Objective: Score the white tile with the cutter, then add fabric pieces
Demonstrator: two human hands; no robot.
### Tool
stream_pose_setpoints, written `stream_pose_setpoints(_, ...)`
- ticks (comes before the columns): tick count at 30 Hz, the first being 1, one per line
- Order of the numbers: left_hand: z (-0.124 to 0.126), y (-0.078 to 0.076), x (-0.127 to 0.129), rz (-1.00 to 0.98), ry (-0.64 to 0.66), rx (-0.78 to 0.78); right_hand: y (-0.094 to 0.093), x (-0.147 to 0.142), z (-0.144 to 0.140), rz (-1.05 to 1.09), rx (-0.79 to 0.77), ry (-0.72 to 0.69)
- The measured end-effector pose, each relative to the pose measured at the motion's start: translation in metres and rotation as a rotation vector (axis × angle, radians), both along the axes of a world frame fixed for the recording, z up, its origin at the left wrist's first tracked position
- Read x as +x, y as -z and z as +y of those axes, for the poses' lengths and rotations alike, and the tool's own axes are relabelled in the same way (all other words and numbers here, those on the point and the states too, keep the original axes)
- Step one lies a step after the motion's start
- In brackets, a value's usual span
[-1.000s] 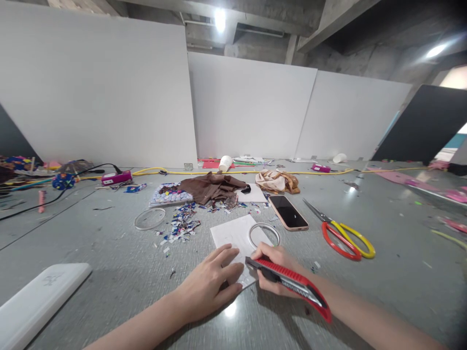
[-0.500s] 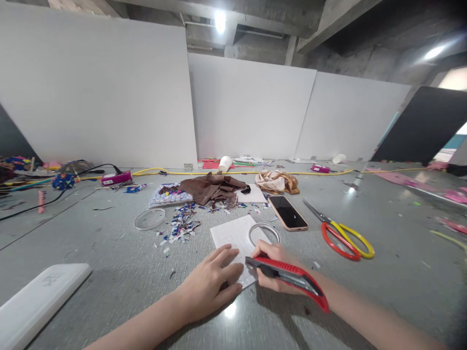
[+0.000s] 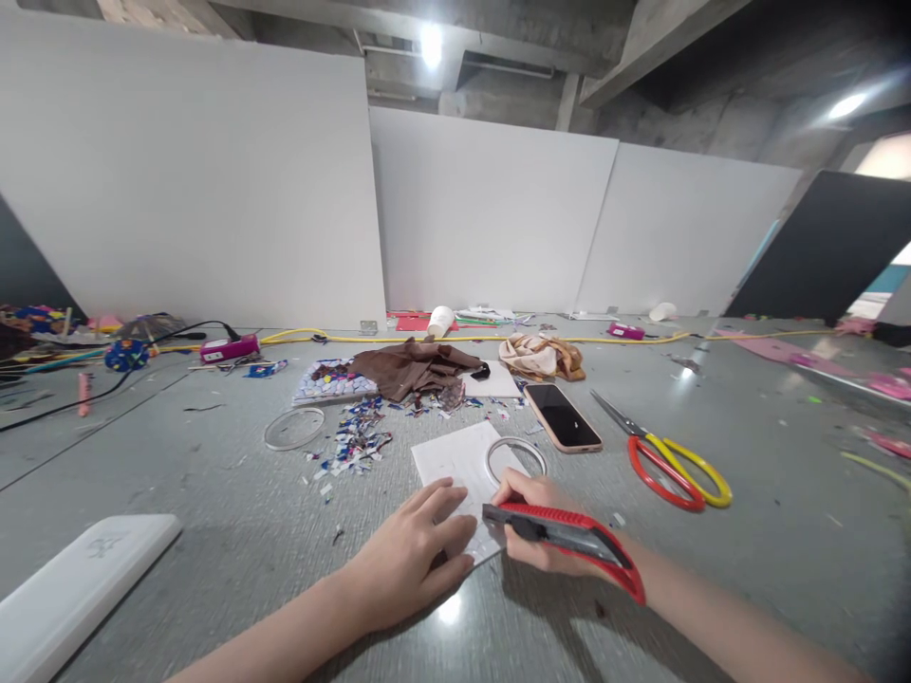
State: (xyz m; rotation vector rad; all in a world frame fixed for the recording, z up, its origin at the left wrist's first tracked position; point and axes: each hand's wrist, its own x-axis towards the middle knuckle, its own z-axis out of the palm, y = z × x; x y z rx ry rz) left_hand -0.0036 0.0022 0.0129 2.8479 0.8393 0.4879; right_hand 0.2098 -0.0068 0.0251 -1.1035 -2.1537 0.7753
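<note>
While the left hand [image 3: 409, 560] lies flat, pressing the paper [image 3: 462, 465] near the table's [image 3: 213, 493] front edge, the right hand [image 3: 541, 526] grips a cutter [image 3: 569, 541] — tip at the paper, beside a ring [image 3: 515, 457].

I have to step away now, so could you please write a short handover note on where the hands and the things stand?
Left hand: flat, pressing down the white sheet on the grey table.
Right hand: gripping the red utility knife, its tip at the sheet's near edge.
Metal ring lies on the sheet's right side; a second ring, phone and scissors lie apart.
Done: sheet pinned, knife placed. No finished cut shows; cutting remains.
</note>
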Motion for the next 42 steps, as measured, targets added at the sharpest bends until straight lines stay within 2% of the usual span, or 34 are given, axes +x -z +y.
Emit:
stream_pose_setpoints(4, 0.0, 0.001, 0.0, -0.012, -0.003, 0.007, 0.007, 0.004, -0.001, 0.073, 0.019, 0.017)
stream_pose_setpoints(9, 0.0, 0.003, -0.001, -0.015, -0.009, 0.005, 0.022, 0.009, 0.005, 0.291, 0.122, 0.248)
stream_pose_setpoints(14, 0.001, 0.003, -0.001, 0.023, -0.041, 0.012, 0.024, 0.008, 0.013, 0.125, 0.23, 0.387)
stream_pose_setpoints(19, 0.002, 0.004, -0.001, 0.055, -0.039, 0.026, 0.028, 0.01, 0.011, -0.231, 0.371, 0.329)
stream_pose_setpoints(21, 0.003, 0.004, -0.001, 0.073, -0.036, 0.034, 0.03, 0.011, 0.01, -0.294, 0.412, 0.288)
stream_pose_setpoints(33, 0.004, 0.006, -0.001, 0.014, -0.018, 0.098, 0.021, 0.007, 0.005, -0.339, 0.732, 0.21)
stream_pose_setpoints(38, 0.003, 0.005, 0.0, 0.007, -0.009, 0.104, 0.02, 0.007, 0.006, -0.357, 0.796, 0.213)
stream_pose_setpoints(42, 0.002, 0.005, 0.001, 0.027, -0.02, 0.093, 0.018, 0.005, 0.006, -0.365, 0.765, 0.24)
